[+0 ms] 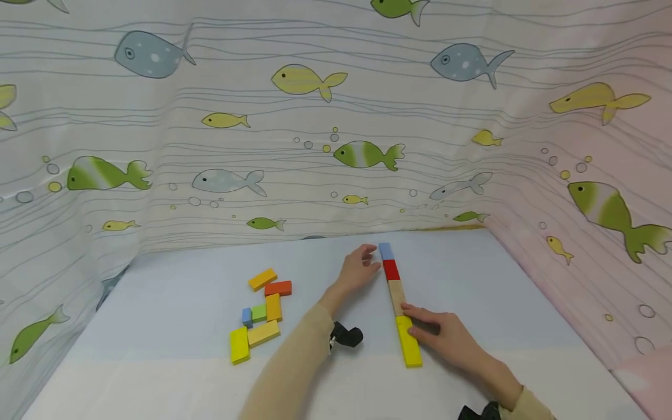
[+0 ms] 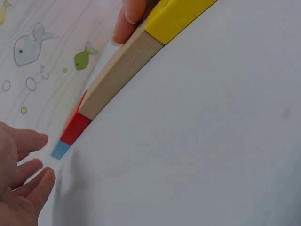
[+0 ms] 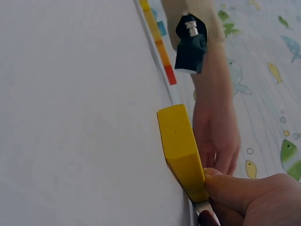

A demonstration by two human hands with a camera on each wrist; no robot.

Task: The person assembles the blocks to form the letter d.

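Observation:
A row of blocks lies end to end on the white table: a blue block (image 1: 386, 251) at the far end, then a red block (image 1: 391, 270), a plain wood block (image 1: 396, 297) and a yellow block (image 1: 409, 344) nearest. My left hand (image 1: 359, 268) is left of the far end, fingers loosely bent and nothing in them, fingertips close to the blue and red blocks. From the right side, my right hand (image 1: 446, 338) touches the row where plain wood meets yellow. Its thumb (image 3: 230, 188) rests against the yellow block's side, with a fingertip at the plain wood block.
To the left lies a loose group of blocks, including an orange-red block (image 1: 278, 288), a green block (image 1: 259, 313), a small blue block (image 1: 247, 317) and several yellow ones. A fish-patterned curtain (image 1: 315, 163) hangs behind and beside the table (image 1: 173, 326).

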